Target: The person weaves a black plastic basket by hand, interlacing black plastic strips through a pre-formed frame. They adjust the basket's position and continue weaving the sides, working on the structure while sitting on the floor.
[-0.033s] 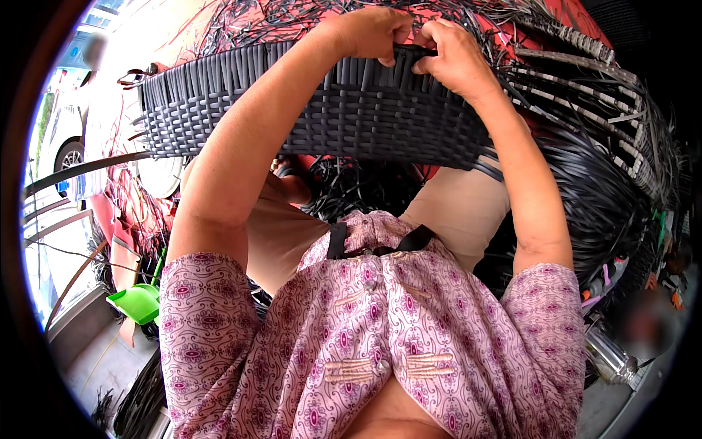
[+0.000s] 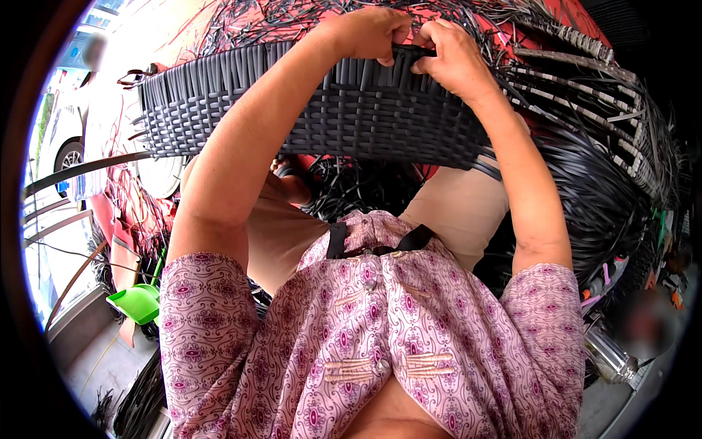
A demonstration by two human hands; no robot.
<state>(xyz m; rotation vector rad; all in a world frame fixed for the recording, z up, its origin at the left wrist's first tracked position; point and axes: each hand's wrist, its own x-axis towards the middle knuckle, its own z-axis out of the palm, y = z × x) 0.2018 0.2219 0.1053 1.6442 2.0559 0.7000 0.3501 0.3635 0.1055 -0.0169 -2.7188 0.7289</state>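
Two hands (image 2: 369, 35) (image 2: 457, 60) pinch woven edge (image 2: 409, 51) (narrowly apart)

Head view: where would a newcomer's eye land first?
Probably on the dark woven panel spanning the upper middle, with the left hand and right hand close together at its top edge. Next might come the bright green scoop, standing out at the lower left, and the thick bundle of black strips on the right.
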